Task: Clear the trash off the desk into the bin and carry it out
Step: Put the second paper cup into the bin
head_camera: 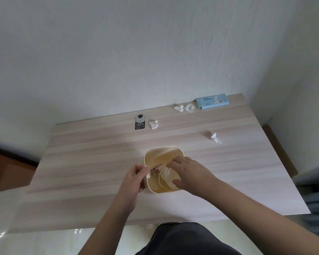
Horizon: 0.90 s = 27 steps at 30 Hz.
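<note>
While the small cream bin [156, 159] stands on the wooden desk [92, 162] just in front of me, I am busy at its near rim and not yet with the trash. My left hand [134, 178] pinches a thin pale edge at the rim, maybe a liner, and my right hand [187, 172] lies over the opening with fingers spread on some pale folded material; I cannot tell exactly what it is. I judge this is the step of preparing the bin. Next I must reach far, because four crumpled tissues wait: one [153, 124] beside a black tag [140, 125], two [179, 108] [189, 108] near a blue box [212, 102] at the wall, one [215, 138] alone on the right. On the tag I read "100%"; the box's writing is too small to read.
</note>
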Motion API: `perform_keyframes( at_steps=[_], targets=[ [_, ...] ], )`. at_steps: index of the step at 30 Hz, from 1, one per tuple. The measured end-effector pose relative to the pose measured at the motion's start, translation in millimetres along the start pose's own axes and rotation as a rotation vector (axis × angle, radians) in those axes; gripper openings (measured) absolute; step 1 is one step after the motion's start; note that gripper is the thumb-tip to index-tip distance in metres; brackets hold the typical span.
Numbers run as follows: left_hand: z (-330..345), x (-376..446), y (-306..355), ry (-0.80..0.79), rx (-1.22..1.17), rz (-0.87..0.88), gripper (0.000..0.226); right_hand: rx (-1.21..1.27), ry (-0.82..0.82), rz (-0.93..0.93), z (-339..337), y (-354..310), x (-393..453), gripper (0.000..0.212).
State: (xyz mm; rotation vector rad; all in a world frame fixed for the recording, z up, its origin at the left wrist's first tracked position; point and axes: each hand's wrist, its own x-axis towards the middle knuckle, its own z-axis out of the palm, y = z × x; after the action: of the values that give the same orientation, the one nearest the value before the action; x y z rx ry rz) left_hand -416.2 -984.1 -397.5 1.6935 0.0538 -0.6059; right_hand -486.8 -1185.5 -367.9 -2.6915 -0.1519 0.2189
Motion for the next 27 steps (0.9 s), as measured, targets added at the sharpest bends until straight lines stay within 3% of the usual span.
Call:
perform_keyframes(
  at_steps=[12,27],
  targets=[
    [-7.6,-14.1,-3.8,-0.012,0.013,0.013,0.024,-0.140,-0.085,0.031,1.8,-16.5,7.3,0.042],
    [-28.8,-16.0,-12.6,-0.001,-0.020,0.021,0.022,-0.116,-0.019,0.041,2.8,-28.0,8.9,0.038]
  ],
)
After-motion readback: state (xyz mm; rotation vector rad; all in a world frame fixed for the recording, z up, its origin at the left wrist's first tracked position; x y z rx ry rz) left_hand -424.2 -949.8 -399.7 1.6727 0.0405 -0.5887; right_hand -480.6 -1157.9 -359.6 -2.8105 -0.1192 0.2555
